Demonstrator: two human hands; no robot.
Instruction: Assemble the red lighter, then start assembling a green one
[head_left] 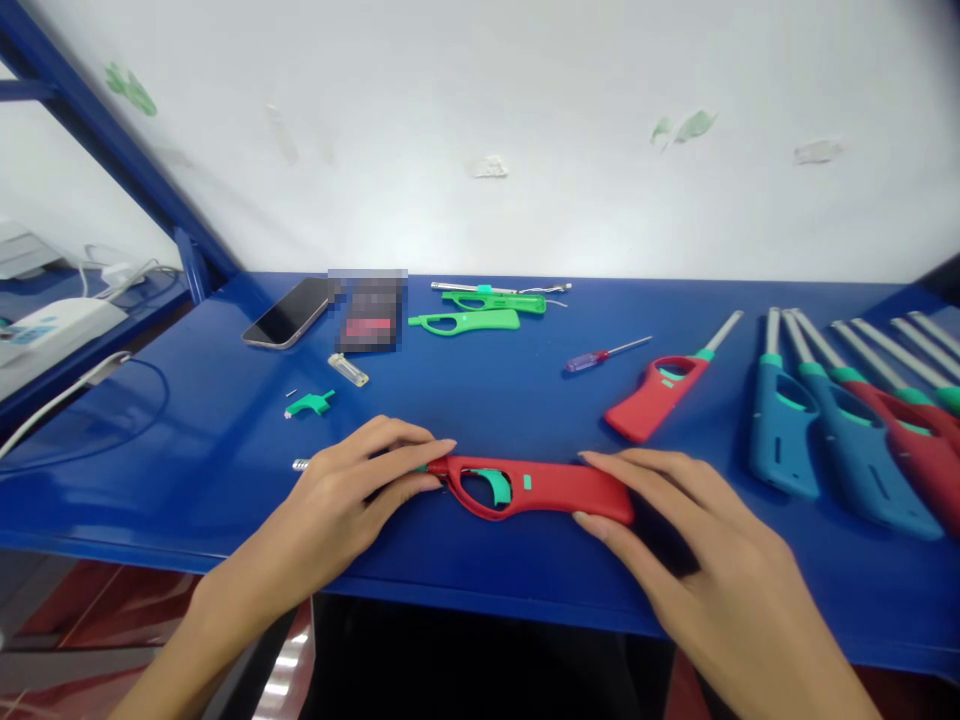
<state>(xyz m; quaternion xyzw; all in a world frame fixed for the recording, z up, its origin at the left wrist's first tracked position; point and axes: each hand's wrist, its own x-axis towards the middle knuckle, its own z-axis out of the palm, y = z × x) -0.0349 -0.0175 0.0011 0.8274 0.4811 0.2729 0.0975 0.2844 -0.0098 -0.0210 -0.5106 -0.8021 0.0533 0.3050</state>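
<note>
A white wall (555, 110) with peeled patches rises beyond the fingers, and a blue table (487, 390) spreads beneath them. Just beyond and to the right of the right fingertips is a row of blue and red lighters (780, 430), their metal tubes pointing away. The left hand (337, 490) pinches the neck of a red lighter (555, 488) between thumb and fingertips, and the right hand (697, 520) grips its butt end, thumb on the near edge and fingers on the far one. So the red lighter lies level between the two sets of fingertips, its tube mostly hidden behind the left hand.

It looks close to whole: handle, trigger and tube appear in place, though whether the halves are fully seated cannot be told. The green shell halves (480, 322), well beyond the left fingertips, remain apart, so that one seems undone.

A second red lighter (645, 400) lies just beyond the right fingers, nearest in the way. Past the left fingers rest a phone (292, 313), a blurred packet (367, 315), a screwdriver (589, 362) farther right, a clear tank (348, 369), a green trigger piece (309, 403) and a tiny pin (292, 393).
</note>
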